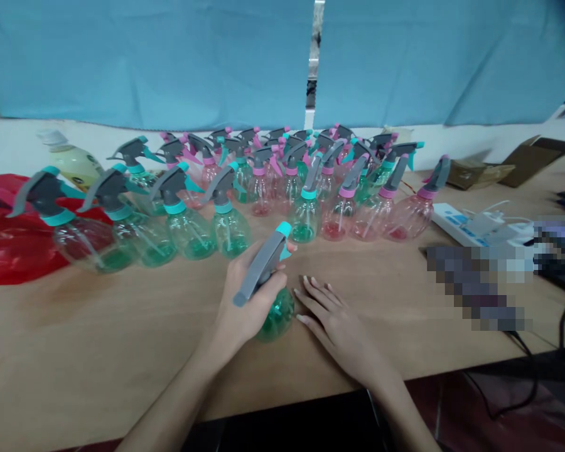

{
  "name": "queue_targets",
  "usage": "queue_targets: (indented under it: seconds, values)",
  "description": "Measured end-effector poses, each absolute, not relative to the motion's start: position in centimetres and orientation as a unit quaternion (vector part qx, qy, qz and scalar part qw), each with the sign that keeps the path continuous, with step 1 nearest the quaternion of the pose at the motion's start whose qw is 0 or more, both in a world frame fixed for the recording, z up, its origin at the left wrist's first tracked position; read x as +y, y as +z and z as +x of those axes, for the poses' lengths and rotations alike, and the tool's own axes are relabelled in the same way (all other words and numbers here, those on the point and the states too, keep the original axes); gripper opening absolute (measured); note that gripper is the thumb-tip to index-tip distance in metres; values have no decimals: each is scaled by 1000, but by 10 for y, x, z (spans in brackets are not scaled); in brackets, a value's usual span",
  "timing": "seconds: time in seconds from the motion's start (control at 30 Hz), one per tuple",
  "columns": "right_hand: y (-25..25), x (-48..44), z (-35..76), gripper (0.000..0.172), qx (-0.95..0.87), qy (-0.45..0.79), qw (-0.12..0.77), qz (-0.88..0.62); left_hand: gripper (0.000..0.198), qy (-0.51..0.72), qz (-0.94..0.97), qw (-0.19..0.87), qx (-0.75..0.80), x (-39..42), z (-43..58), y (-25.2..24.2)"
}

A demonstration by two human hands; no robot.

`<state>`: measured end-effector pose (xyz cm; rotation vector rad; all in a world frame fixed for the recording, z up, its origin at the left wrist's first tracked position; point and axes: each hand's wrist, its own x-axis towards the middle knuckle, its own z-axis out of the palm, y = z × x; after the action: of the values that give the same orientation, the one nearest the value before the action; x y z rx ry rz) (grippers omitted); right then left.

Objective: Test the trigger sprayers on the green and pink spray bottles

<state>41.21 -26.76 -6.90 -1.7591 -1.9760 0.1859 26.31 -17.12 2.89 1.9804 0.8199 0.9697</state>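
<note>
A green spray bottle (277, 319) with a grey and turquoise trigger head stands near the front of the table. My left hand (247, 295) is wrapped round its neck, just under the head, and hides part of the bottle. Just right of the bottle, my right hand (336, 326) lies flat on the tabletop, fingers stretched out and nothing in them. Beyond my hands stand several more spray bottles, among them a green one (306, 220) with a turquoise collar and a pink one (409, 216) with a pink collar.
Red plastic bag (23, 245) and a large pale bottle (73, 163) sit at the left. On the right are a white power strip (456, 223), cables, a pixelated dark object (471, 285) and a cardboard box (534, 163). A blue curtain (169, 63) hangs behind the wooden table (122, 351).
</note>
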Motion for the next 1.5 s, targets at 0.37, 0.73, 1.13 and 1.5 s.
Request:
queue_targets:
  seconds: [0.37,0.73,1.13,1.5]
  values:
    - [-69,-263,399,43,-716,11,207,-667,14,392,774,384,316,-171,263,28]
    - [-60,-267,411,47,-736,41,207,-644,34,381,765,422,303,-172,259,23]
    - [-69,-267,409,46,-728,19,252,-637,38,379,762,418,318,-174,261,25]
    - [-66,-267,408,45,-728,25,230,-646,36,393,747,417,338,-178,261,21]
